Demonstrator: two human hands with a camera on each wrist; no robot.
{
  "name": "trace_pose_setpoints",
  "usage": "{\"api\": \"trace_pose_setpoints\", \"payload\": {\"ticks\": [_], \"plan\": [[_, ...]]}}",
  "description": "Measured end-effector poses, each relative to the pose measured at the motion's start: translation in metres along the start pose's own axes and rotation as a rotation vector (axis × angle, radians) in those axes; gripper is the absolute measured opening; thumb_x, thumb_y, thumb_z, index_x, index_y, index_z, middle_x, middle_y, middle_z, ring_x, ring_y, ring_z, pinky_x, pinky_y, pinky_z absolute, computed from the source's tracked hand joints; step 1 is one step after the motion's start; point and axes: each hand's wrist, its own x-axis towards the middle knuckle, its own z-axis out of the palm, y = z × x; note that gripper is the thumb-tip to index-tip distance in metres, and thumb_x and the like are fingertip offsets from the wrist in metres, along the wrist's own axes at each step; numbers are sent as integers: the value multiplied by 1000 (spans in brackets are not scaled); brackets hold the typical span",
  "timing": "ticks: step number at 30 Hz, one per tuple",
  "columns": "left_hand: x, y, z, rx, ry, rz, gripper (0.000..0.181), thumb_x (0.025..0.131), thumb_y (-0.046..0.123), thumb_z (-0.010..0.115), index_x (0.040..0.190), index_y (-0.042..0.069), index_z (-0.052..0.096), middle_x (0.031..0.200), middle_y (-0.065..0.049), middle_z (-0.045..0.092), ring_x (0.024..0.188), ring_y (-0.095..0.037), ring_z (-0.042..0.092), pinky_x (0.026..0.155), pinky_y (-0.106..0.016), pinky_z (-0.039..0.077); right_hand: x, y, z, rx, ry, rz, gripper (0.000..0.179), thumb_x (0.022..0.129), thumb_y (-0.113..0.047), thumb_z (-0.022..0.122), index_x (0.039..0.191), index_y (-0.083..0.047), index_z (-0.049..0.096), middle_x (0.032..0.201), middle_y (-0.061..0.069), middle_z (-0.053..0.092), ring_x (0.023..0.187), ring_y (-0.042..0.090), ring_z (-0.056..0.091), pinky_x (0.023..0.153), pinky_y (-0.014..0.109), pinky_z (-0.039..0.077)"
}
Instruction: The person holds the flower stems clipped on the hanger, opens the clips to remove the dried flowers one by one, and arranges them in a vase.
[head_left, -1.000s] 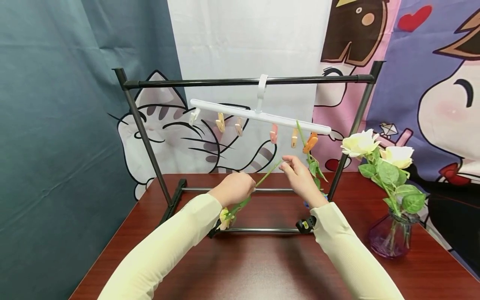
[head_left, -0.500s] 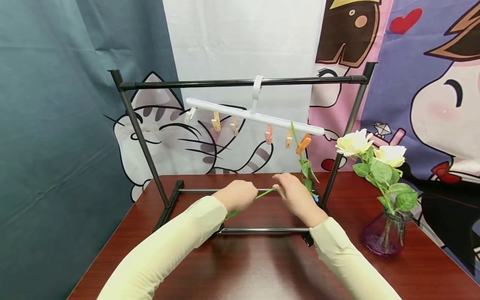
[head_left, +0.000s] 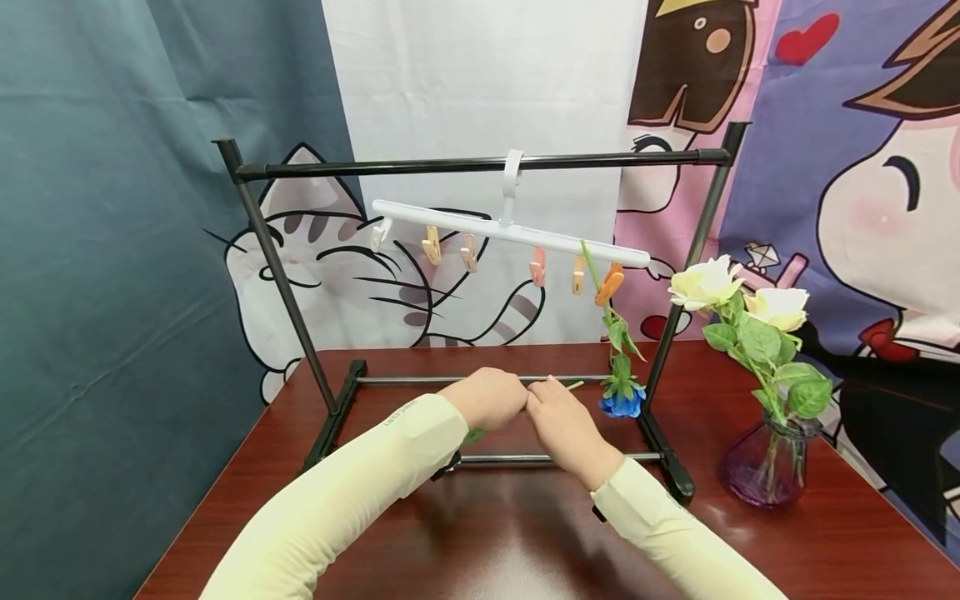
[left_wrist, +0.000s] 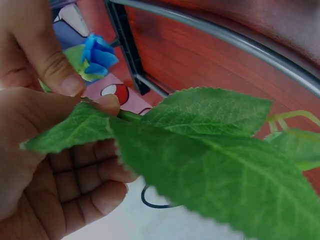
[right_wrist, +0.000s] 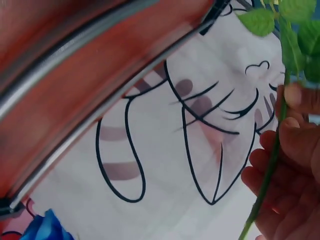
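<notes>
My left hand (head_left: 491, 398) and right hand (head_left: 561, 427) meet below the white clip hanger (head_left: 450, 220), both pinching one green flower stem (right_wrist: 270, 172). In the left wrist view, its serrated leaves (left_wrist: 215, 170) spread out beyond my left thumb. The stem's bare end sticks out to the right of my right hand. In the right wrist view the stem lies across my right fingers, under the thumb. This flower's bloom is hidden in the head view. A blue rose (head_left: 622, 402) hangs head down from the orange clothespin (head_left: 610, 285) at the hanger's right end.
The tilted hanger hooks on the black rack's top bar (head_left: 375, 168). Several other clothespins, such as a pink one (head_left: 537, 267), dangle from it. On the right of the table (head_left: 525, 542) stands a purple glass vase (head_left: 757, 479) with white roses (head_left: 705, 283).
Both hands have come down and closer together, the right moving left along the stem until they meet. The yellow bloom seen below the left hand is now out of sight.
</notes>
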Motion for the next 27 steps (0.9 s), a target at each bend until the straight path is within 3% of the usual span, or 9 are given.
{"api": "trace_pose_setpoints", "payload": {"ticks": [9,15,22,27], "plan": [[2,2,4,-76,26,23,32,92,23,56,60,19,56,72,3,63,61,-11,55,60,-27,47,-7,-2,6,31,33,-14,15,80,7,64,78,-6,57,83,2,58,85,17,57,99,44,39],[5,3,6,-79,36,26,26,90,23,59,64,20,56,76,3,64,65,-11,57,62,-28,48,-13,-2,7,47,42,-5,12,82,4,63,81,-7,59,83,4,59,86,17,58,99,45,39],[7,5,8,-58,40,30,28,90,22,57,62,19,56,71,4,63,68,-11,58,62,-28,49,-17,-1,9,68,45,4,21,77,13,61,82,-7,60,84,3,59,87,17,59,99,44,39],[8,7,9,-108,63,5,29,91,24,56,62,20,58,66,6,60,65,-10,57,60,-26,48,-21,0,8,97,22,18,23,76,16,60,84,-6,60,84,3,58,85,18,58,96,45,42]]}}
